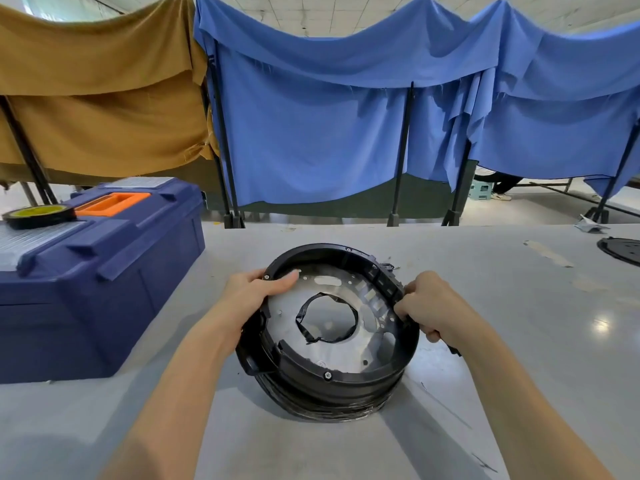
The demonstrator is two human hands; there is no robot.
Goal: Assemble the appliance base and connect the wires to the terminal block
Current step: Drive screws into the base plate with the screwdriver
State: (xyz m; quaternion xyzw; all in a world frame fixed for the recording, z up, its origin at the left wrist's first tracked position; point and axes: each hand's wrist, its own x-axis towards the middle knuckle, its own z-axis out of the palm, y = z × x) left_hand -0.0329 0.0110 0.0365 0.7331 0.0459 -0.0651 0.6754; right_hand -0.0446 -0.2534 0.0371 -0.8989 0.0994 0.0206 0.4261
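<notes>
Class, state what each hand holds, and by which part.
The left hand grips the black appliance base by its left rim, thumb on the metal plate; the right hand grips its right rim.

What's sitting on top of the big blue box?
A black tape roll with a yellow middle lies on the blue box's lid, beside its orange handle. The lid is shut, so whatever is inside is hidden.

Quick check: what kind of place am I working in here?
Probably a workshop or factory floor: grey worktable, blue toolbox with a tape roll on top, cloth-draped partition frames behind.
</notes>
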